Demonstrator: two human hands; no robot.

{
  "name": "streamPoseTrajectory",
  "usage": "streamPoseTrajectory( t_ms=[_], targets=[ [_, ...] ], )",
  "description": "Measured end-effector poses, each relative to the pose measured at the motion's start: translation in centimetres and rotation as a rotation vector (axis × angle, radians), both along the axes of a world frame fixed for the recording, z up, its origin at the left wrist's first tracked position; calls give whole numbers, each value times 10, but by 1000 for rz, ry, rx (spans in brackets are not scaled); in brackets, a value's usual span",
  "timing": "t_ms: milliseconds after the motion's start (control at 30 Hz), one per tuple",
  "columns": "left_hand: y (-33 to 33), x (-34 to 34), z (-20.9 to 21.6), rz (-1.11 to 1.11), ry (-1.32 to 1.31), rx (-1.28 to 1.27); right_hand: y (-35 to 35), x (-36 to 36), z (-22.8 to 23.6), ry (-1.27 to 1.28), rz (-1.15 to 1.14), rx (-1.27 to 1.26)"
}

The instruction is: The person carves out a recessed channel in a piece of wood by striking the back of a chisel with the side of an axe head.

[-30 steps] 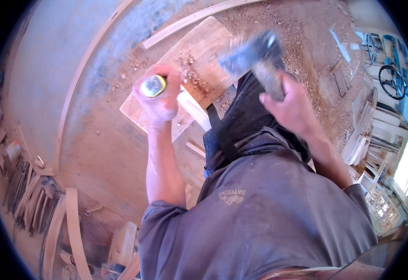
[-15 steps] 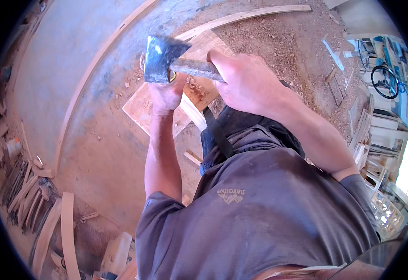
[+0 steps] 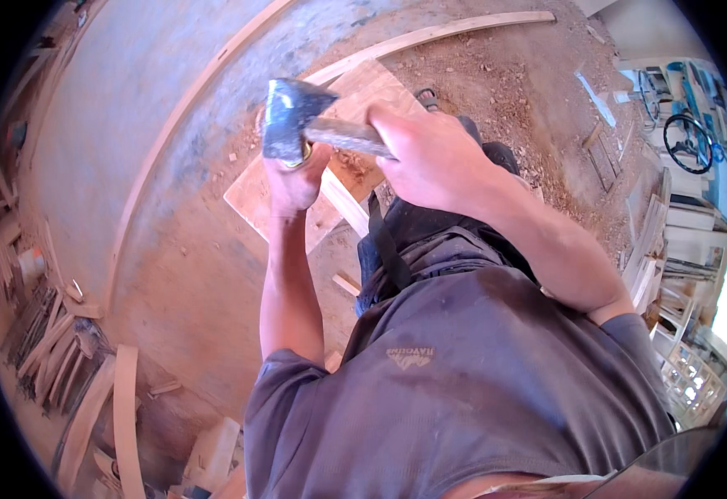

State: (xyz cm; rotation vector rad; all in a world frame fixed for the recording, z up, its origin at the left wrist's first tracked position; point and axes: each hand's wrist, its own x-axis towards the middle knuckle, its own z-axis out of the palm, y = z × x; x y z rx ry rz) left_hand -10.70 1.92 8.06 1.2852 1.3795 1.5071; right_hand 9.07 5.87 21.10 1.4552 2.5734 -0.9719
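My right hand [image 3: 430,162] is closed around the wooden handle of a hatchet [image 3: 287,116]. Its dark steel head hangs directly over my left hand [image 3: 293,187], whose fingers are curled and mostly covered by it. A small yellowish rim shows just under the steel; what my left hand grips is hidden. Beside that hand, a pale squared timber [image 3: 345,206] slants toward my lap. Beneath lies a broad wooden board [image 3: 251,200], with wood chips near the timber.
Long curved wooden strips [image 3: 164,137] lie on the dusty floor ahead and to the left. Wood offcuts [image 3: 47,341] are heaped at the left. Shavings [image 3: 497,91] cover the ground ahead right. A black steering wheel [image 3: 686,145] and stacked boards stand at the far right.
The hatchet head and my right hand have come a little lower and nearer. My left hand has shifted slightly toward me. A sandalled foot now shows beyond my right hand.
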Motion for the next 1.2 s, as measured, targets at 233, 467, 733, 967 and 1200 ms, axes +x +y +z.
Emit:
streamPoseTrajectory(
  t_ms=[233, 467, 733, 967, 1200],
  targets=[
    [-62, -124, -40, 675, -847, -48, -35, 68, -65, 42, -373, -234],
    [-33, -100, 32, 503, -612, -33, -63, 106, -112, -4, -577, -482],
    [9, -59, -20, 325, -574, -13, -66, 105, -107, 4, -502, -432],
    [20, -47, -31, 392, -607, -31, -68, 114, -110, -12, -601, -486],
    [28, -28, -17, 262, -388, -178, -59, 109, -104, 33, -580, -440]
  ],
)
